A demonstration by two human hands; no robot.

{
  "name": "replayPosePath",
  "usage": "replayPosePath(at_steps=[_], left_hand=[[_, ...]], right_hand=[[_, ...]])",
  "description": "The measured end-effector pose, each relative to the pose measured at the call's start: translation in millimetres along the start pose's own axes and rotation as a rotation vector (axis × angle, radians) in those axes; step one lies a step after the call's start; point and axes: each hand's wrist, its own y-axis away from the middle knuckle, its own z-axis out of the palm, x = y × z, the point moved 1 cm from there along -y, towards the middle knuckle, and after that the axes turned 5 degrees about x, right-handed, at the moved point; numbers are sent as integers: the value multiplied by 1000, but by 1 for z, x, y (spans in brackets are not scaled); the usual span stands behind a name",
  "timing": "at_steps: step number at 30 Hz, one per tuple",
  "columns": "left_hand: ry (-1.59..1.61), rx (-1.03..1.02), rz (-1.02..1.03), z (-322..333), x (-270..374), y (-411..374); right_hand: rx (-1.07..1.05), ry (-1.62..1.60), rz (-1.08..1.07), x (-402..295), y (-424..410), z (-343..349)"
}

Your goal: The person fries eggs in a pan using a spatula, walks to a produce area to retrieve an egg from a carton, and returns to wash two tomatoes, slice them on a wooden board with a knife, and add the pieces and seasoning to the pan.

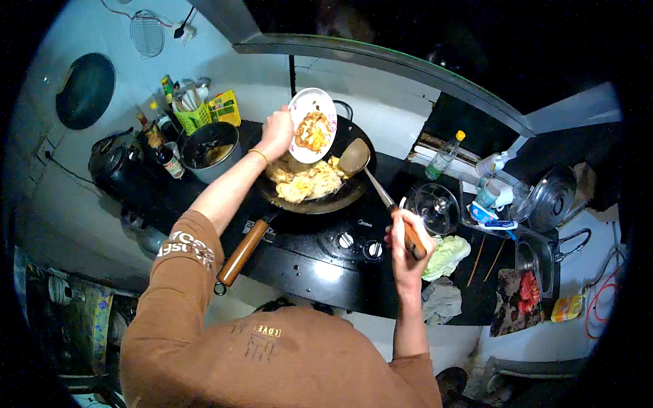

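My left hand (278, 133) grips the edge of a white plate (309, 99) with pink markings. The plate is tilted above the wok (363, 186), and browned fried egg (313, 133) lies on it. More yellow egg (312, 182) is inside the wok. My right hand (412, 250) is closed around the wooden handle of a metal wok spatula (380, 188). Its broad head (355, 156) is over the wok's right side, by the egg; whether it touches the egg I cannot tell. The wok's wooden handle (246, 252) points toward me, left of the stove knobs (346, 240).
On the left stand a grey pot (206, 172), sauce bottles (168, 160) and a green utensil basket (193, 120). Rightward are a glass lid (436, 208), cabbage (448, 256), a grey cloth (443, 302), chopsticks (477, 260), a sink (545, 257) and a cutting board (510, 306) bearing red food.
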Motion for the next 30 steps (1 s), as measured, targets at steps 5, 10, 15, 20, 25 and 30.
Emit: replayPosePath(at_steps=[5, 10, 15, 20, 25, 30], left_hand=[[-53, -40, 154, 14, 31, -13], [-29, -13, 199, 18, 39, -14], [-107, 121, 243, 13, 21, -16], [123, 186, -15, -29, -44, -17], [856, 59, -487, -97, -123, 61], [1099, 117, -823, -122, -203, 192]], right_hand=[[45, -185, 144, -6, 2, -5], [-6, -279, 243, 17, -12, 17], [-79, -26, -54, 42, -22, 44], [-103, -63, 18, 41, -24, 34], [-113, -17, 40, 42, -24, 39], [-107, -71, 155, 19, -36, 45]])
